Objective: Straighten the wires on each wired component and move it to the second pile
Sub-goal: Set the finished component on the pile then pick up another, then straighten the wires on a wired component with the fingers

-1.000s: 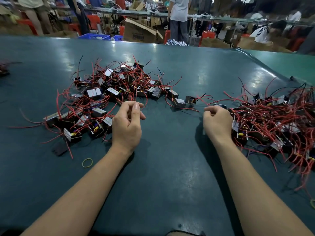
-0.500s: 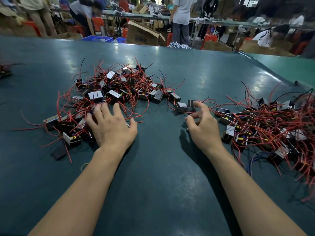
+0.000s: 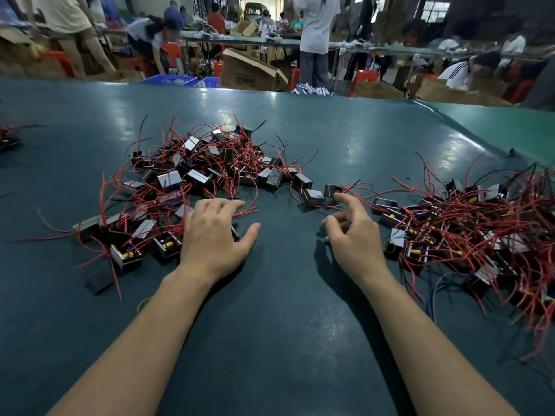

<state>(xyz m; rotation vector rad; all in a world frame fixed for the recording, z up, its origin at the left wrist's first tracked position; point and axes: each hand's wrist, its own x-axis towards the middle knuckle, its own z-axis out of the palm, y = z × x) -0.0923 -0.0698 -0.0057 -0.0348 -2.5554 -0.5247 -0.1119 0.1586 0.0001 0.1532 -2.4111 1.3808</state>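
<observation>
Two heaps of small black box components with red wires lie on the dark green table. The left pile spreads from the table's middle toward the near left. The right pile fills the right side. My left hand lies palm down on the near edge of the left pile, fingers spread over components and red wires, thumb out to the right. My right hand hovers between the piles with loosely spread fingers, holding nothing. A lone component sits just beyond its fingertips.
A flat black piece and a rubber band lie near my left forearm. More wired parts sit at the far left edge. Beyond the table stand people, cardboard boxes and blue crates.
My left hand opened from a loose fist and moved onto the near edge of the left pile. My right hand uncurled and shifted left, away from the right pile.
</observation>
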